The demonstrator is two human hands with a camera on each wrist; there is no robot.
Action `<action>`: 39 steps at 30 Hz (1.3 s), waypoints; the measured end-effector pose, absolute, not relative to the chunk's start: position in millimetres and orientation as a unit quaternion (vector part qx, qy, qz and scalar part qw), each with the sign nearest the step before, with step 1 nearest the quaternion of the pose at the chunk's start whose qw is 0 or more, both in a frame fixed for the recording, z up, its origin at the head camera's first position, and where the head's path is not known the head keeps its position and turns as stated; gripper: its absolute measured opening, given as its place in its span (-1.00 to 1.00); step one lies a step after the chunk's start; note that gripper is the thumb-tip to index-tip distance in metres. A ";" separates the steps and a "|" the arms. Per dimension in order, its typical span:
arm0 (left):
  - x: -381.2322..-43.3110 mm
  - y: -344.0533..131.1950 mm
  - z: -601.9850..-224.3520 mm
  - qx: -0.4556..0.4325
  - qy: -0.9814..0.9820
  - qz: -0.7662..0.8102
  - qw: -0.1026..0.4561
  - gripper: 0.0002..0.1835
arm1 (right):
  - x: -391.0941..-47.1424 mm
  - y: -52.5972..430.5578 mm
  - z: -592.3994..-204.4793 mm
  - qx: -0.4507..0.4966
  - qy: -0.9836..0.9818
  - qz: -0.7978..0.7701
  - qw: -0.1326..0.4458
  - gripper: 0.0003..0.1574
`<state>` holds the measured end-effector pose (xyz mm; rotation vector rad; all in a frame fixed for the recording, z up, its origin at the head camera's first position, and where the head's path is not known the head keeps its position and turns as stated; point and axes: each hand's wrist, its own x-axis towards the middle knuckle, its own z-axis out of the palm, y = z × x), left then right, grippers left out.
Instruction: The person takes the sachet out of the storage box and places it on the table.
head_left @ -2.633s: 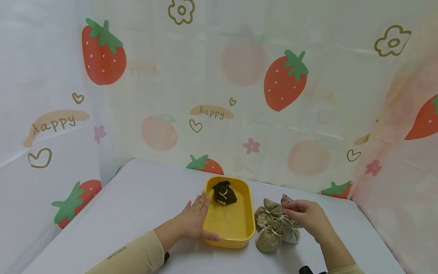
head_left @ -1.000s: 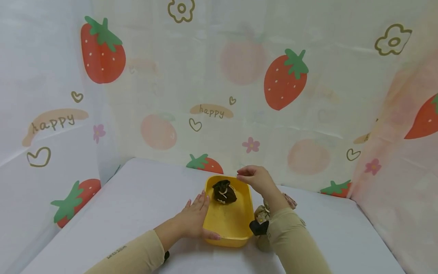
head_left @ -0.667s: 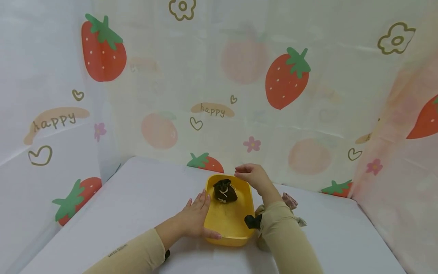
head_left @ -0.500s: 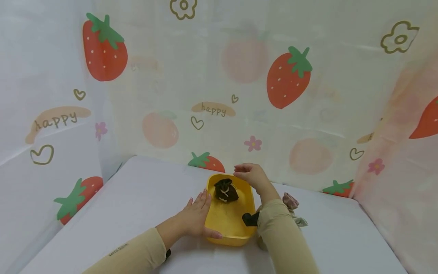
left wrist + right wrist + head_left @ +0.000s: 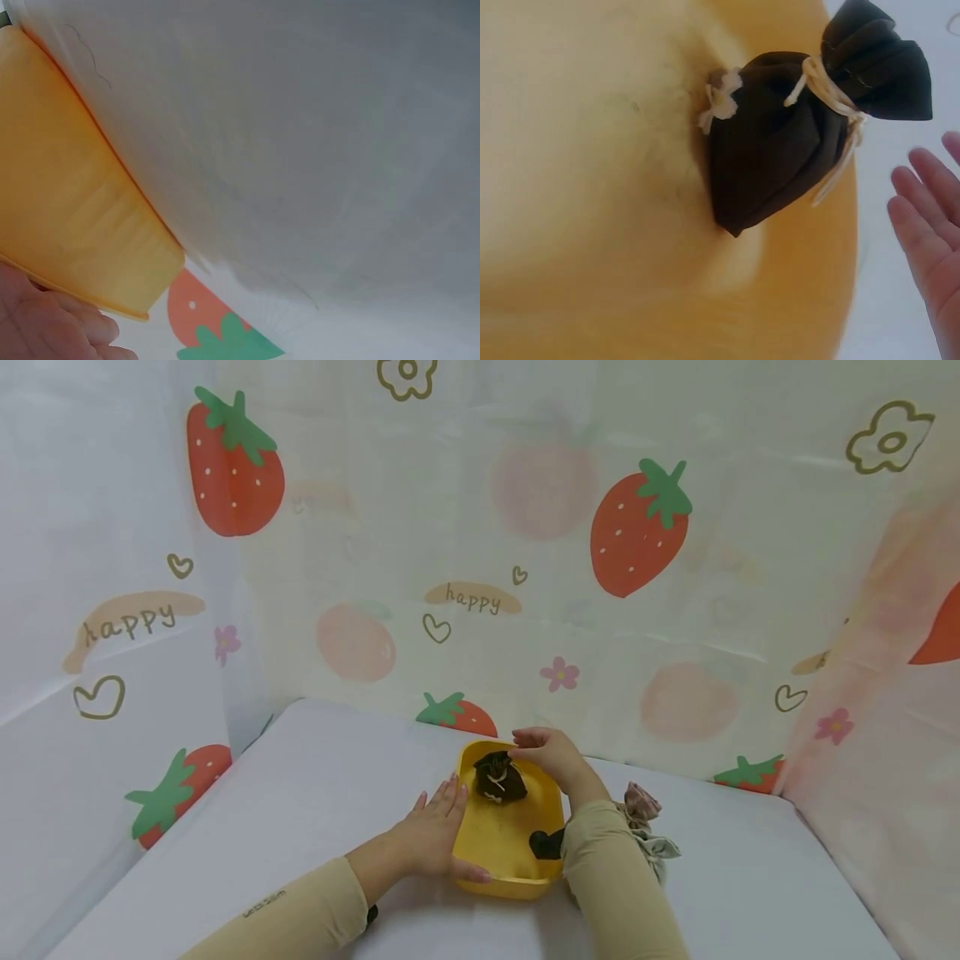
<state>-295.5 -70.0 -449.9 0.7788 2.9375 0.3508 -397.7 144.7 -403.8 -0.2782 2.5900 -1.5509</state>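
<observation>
A dark brown drawstring pouch (image 5: 501,778) with a pale cord and small white flower lies at the far end of a yellow plastic bin (image 5: 510,889). My right hand (image 5: 551,756) hovers over the bin's far right corner, next to the pouch's gathered top. In the right wrist view, the fingers (image 5: 922,202) are extended, a gap apart from the pouch, holding nothing. My left hand (image 5: 431,839) rests along the bin's left wall with fingers straight, its thumb on the near rim. The left wrist view shows the bin's outer wall (image 5: 75,172) with those fingers against it.
Right of the bin, partly hidden behind my right sleeve, stands a cluster of pouches, among them a pink one (image 5: 641,802) and a pale green one (image 5: 660,847). A black wrist device (image 5: 546,844) hangs over the bin. Strawberry-print curtains (image 5: 555,543) enclose the white table (image 5: 330,768).
My right hand has gone from the pouches on the right, over to the bin's far end, then dipped slightly towards the dark pouch. My left hand has stayed on the bin.
</observation>
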 end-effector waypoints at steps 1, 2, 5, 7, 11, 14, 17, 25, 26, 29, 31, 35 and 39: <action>-295.2 -70.1 -449.6 0.255 0.959 0.114 0.041 0.40 | -397.4 143.9 -404.9 -0.097 0.852 -0.510 0.064 -0.49; -294.9 -70.1 -449.3 0.255 0.959 0.115 0.043 0.40 | -397.2 142.9 -406.0 -0.102 0.852 -0.508 0.073 -0.48; -293.7 -70.2 -447.7 0.257 0.958 0.120 0.043 0.39 | -395.9 139.3 -407.8 -0.119 0.852 -0.502 0.089 -0.47; -293.3 -70.0 -447.0 0.258 0.958 0.120 0.044 0.39 | -394.5 136.9 -408.1 -0.125 0.853 -0.498 0.094 -0.46; -293.6 -69.5 -446.8 0.261 0.957 0.121 0.044 0.38 | -391.6 132.8 -409.3 -0.134 0.857 -0.487 0.101 -0.47; -293.8 -69.8 -447.2 0.261 0.957 0.118 0.043 0.39 | -391.2 129.6 -411.4 -0.156 0.857 -0.477 0.113 -0.47; -294.1 -70.3 -447.9 0.262 0.957 0.117 0.041 0.39 | -391.7 127.9 -414.2 -0.174 0.860 -0.462 0.131 -0.47; -294.8 -71.0 -448.3 0.262 0.958 0.114 0.040 0.40 | -389.7 127.3 -416.1 -0.171 0.882 -0.426 0.103 -0.60; -294.8 -71.0 -448.1 0.261 0.958 0.113 0.041 0.40 | -390.3 127.5 -417.1 -0.169 0.884 -0.425 0.096 -0.63; -294.4 -70.7 -447.6 0.261 0.958 0.114 0.039 0.39 | -394.7 128.8 -422.7 -0.163 0.890 -0.419 0.079 -0.74; -294.0 -70.6 -447.0 0.262 0.958 0.114 0.038 0.39 | -395.3 128.5 -423.6 -0.161 0.895 -0.411 0.069 -0.82; -293.8 -70.6 -446.9 0.264 0.957 0.112 0.036 0.39 | -393.9 126.9 -422.9 -0.144 0.911 -0.384 0.044 -0.90; -294.2 -70.9 -447.6 0.264 0.957 0.112 0.033 0.40 | -391.9 125.8 -420.7 -0.132 0.920 -0.367 0.020 -0.92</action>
